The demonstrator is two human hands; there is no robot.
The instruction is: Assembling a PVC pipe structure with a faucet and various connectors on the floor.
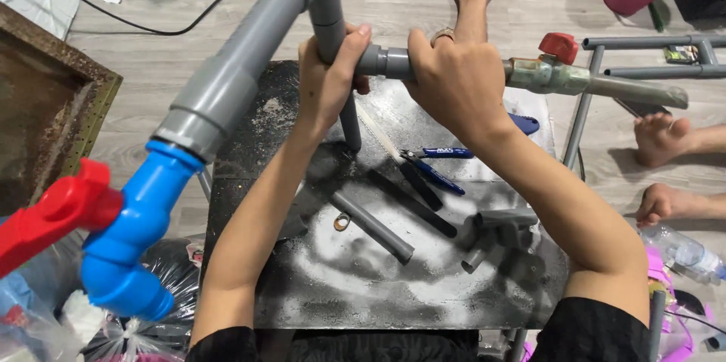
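The grey pipe assembly (382,61) is held up over the dark table (318,286), between both hands. The left hand (327,78) is wrapped shut around the joint where an upright pipe meets the horizontal run, and the right hand (454,78) is clamped on the same run just beside it, next to a metal valve with a red handle (558,46). From the joint a thicker grey pipe slants toward the camera into a blue elbow (132,245) with a red lever (53,211). That long, heavy end looks likely to swing or sag, which could twist a joint loose or knock the loose parts below. On the table, dusted with pale powder, lie short grey pipe offcuts (372,226), a cluster of grey fittings (499,235), blue-handled pliers (435,161) and a small ring (342,221). The table stands on a pale wood-look floor (151,59) with a black cable (144,25), a rusty framed panel (45,105) at left, another person's bare feet (665,169) at right, and a plastic bottle (684,252).
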